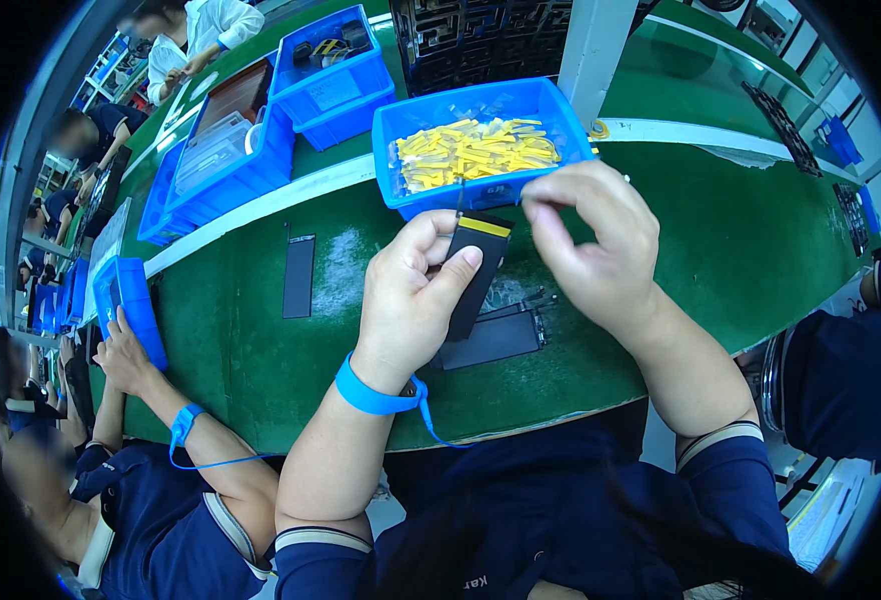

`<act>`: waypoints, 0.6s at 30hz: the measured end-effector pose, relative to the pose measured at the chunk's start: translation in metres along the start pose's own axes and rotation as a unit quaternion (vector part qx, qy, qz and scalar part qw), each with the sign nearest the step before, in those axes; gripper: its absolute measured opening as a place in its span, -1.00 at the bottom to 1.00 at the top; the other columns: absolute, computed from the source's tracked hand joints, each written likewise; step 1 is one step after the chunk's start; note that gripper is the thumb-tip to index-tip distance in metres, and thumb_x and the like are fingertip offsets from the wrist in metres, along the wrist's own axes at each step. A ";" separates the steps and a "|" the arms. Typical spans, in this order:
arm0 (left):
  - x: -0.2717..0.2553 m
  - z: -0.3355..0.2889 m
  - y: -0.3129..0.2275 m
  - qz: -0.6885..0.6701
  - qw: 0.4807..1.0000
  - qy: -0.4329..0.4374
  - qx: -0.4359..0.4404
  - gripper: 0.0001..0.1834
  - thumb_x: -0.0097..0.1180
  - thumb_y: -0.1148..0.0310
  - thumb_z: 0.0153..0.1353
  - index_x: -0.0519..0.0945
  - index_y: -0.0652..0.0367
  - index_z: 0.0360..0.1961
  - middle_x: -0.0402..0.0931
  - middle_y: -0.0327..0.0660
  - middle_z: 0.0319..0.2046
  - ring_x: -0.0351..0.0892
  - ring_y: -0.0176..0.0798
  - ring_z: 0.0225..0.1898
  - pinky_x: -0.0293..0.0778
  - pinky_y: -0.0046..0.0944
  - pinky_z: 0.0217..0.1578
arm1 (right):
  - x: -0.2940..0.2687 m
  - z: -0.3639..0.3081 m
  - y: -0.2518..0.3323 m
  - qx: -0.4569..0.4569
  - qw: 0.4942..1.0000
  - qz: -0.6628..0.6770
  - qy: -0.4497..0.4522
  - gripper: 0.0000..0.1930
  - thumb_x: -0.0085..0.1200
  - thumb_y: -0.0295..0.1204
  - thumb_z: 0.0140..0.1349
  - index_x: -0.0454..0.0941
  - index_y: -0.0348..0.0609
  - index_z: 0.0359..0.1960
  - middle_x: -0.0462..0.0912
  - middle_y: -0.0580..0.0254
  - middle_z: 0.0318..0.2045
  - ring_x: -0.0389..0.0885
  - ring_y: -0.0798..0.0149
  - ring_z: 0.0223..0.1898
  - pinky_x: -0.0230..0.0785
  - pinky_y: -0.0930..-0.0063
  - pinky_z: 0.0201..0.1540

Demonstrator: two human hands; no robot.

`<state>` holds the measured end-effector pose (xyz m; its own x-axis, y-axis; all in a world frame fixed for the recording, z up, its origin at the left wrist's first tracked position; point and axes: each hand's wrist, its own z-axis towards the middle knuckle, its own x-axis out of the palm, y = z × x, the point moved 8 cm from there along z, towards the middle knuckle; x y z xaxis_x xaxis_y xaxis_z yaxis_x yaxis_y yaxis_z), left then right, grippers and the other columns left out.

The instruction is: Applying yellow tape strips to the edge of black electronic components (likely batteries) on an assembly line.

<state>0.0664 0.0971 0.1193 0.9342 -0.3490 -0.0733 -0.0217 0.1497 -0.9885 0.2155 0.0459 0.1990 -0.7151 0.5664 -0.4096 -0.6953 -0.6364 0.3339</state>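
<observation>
My left hand (411,285) grips a flat black battery pack (477,270) upright, its thumb pressed on the face. A yellow strip (485,227) crosses the pack near its top, and a thin dark tab sticks up above it. To the right, apart from the pack, hovers my right hand (606,245) with thumb and forefinger pinched together; whatever they may hold is too blurred to see. Below the held pack, several similar black packs (496,340) lie stacked on the green table. Another black pack (299,277) lies alone to the left.
A blue bin (564,118) full of yellow strips stands just beyond my hands. More blue bins (246,165) sit at the far left. A co-worker's hand (126,355) reaches to a small blue bin (144,318). A white post (591,60) rises behind. My blue wrist strap (373,390) trails a cord.
</observation>
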 end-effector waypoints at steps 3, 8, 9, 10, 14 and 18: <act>0.004 0.003 -0.008 -0.102 0.994 0.006 0.024 -0.76 0.10 0.54 0.19 0.46 0.34 -0.10 0.65 -0.15 -0.37 0.50 -0.53 -0.36 0.45 -0.43 -0.35 | 0.010 -0.004 0.024 -0.063 0.997 0.021 0.044 -0.79 0.22 -0.62 -0.18 0.53 -0.18 -0.43 0.61 0.19 -0.38 0.57 0.12 -0.30 0.39 0.28 -0.24; 0.000 0.001 -0.014 0.000 0.996 -0.015 0.087 -0.74 0.11 0.54 0.18 0.46 0.29 -0.09 0.65 -0.12 -0.35 0.59 -0.42 -0.33 0.47 -0.38 -0.33 | 0.012 -0.007 0.023 -0.055 0.998 -0.005 0.037 -0.80 0.22 -0.62 -0.16 0.55 -0.17 -0.43 0.64 0.22 -0.33 0.57 0.15 -0.25 0.38 0.30 -0.17; -0.001 -0.001 -0.019 0.082 0.988 -0.027 0.125 -0.73 0.12 0.54 0.17 0.46 0.27 -0.09 0.65 -0.10 -0.34 0.62 -0.36 -0.33 0.47 -0.36 -0.33 | 0.011 -0.007 0.016 -0.014 0.999 0.021 0.042 -0.82 0.21 -0.61 -0.14 0.55 -0.18 -0.43 0.64 0.22 -0.34 0.57 0.16 -0.25 0.38 0.32 -0.16; -0.001 -0.002 -0.021 0.082 0.988 -0.027 0.125 -0.73 0.12 0.54 0.17 0.46 0.27 -0.09 0.65 -0.10 -0.34 0.62 -0.36 -0.33 0.47 -0.36 -0.33 | 0.011 -0.008 0.009 0.026 0.997 0.048 0.046 -0.83 0.21 -0.60 -0.11 0.56 -0.18 -0.42 0.63 0.22 -0.34 0.58 0.16 -0.24 0.39 0.33 -0.15; 0.005 -0.007 -0.038 0.161 0.976 -0.016 0.146 -0.73 0.08 0.55 0.21 0.44 0.32 -0.06 0.63 -0.20 -0.31 0.56 -0.44 -0.25 0.41 -0.45 -0.18 | 0.020 -0.011 -0.007 0.125 0.966 0.197 0.112 -0.86 0.20 -0.60 -0.07 0.57 -0.20 -0.41 0.61 0.17 -0.38 0.58 0.16 -0.30 0.41 0.36 -0.22; 0.001 -0.005 -0.036 0.087 0.986 -0.029 0.138 -0.75 0.10 0.53 0.20 0.47 0.32 -0.08 0.63 -0.21 -0.34 0.56 -0.46 -0.30 0.42 -0.46 -0.23 | 0.014 -0.004 0.010 0.016 0.992 0.094 0.084 -0.83 0.21 -0.60 -0.09 0.57 -0.19 -0.40 0.58 0.18 -0.40 0.56 0.17 -0.35 0.39 0.35 -0.26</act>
<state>0.0665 0.0865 0.1538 0.9437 -0.2438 -0.2236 -0.0935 0.4516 -0.8873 0.1989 0.0455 0.1932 -0.8119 0.3427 -0.4726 -0.5551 -0.7040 0.4430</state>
